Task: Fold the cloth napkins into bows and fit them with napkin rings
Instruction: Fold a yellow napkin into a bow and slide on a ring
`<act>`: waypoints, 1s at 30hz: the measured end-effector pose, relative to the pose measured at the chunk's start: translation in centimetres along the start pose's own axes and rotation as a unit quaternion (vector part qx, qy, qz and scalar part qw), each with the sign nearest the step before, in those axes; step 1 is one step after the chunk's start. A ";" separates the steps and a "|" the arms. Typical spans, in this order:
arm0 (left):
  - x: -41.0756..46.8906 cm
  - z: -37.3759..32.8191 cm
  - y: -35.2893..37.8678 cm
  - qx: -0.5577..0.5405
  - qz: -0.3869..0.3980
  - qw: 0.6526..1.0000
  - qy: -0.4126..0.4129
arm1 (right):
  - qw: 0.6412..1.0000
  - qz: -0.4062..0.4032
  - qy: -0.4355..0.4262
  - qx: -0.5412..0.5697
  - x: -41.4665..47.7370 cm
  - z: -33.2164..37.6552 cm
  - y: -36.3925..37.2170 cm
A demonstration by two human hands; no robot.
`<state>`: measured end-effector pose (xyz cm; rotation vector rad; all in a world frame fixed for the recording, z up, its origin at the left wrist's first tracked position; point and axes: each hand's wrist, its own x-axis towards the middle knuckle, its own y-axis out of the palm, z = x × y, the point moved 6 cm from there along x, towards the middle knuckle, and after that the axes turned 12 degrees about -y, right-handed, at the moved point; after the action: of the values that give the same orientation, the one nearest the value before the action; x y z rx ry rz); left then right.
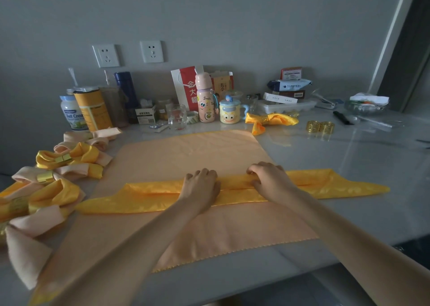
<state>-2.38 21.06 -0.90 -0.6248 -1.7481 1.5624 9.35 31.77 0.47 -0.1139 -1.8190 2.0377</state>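
Along the wall stand an orange can (93, 110), a blue flask (125, 89), a clear glass (177, 116), a pink bottle (206, 101) and a yellow mug (229, 114)

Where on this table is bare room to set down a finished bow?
Bare tabletop right of the peach cloth, between the gold rings and the yellow napkin. Crowded: bottles along the wall, finished bows at left.

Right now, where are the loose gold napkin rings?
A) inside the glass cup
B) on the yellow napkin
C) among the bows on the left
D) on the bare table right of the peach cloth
D: the two gold rings stand on the bare table right of the peach cloth, away from the yellow napkin gripped by the left hand and right hand.
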 end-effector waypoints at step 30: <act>-4.7 -3.3 -2.4 0.197 -0.024 0.947 0.253 | 0.902 -0.066 -0.286 -0.318 -3.5 5.5 -0.2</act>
<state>3.36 19.35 0.68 -0.6960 -1.0290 1.4936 10.81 25.38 0.80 0.4622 -2.7114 1.3841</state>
